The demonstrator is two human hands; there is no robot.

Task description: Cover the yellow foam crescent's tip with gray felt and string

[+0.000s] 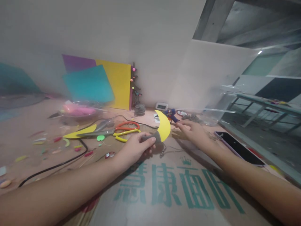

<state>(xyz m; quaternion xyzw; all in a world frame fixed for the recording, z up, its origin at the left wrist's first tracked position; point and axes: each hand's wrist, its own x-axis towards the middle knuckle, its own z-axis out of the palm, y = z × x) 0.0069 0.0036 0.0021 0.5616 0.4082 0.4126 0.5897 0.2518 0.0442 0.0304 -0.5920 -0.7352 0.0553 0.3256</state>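
My left hand (138,145) is closed on a dark grey piece (155,137), pinched between thumb and fingers. Joined to that piece, a yellow crescent-shaped cutout (164,125) stands upright above my fingertips. To the right, my right hand (194,133) is stretched forward with its fingers extended and nothing visible in them. Its fingertips are close to the handle of a blue glue gun (171,115); whether they touch it I cannot tell. The crescent hides part of the glue gun. Left of my left hand lie scissors with orange and yellow handles (127,126).
Purple, yellow (119,84) and teal sheets (88,83) lean on the wall beside a small decorated tree (134,81). A black cable (56,164) crosses the left side among coloured scraps. A phone (238,147) lies right, and a clear container (213,110) stands behind it.
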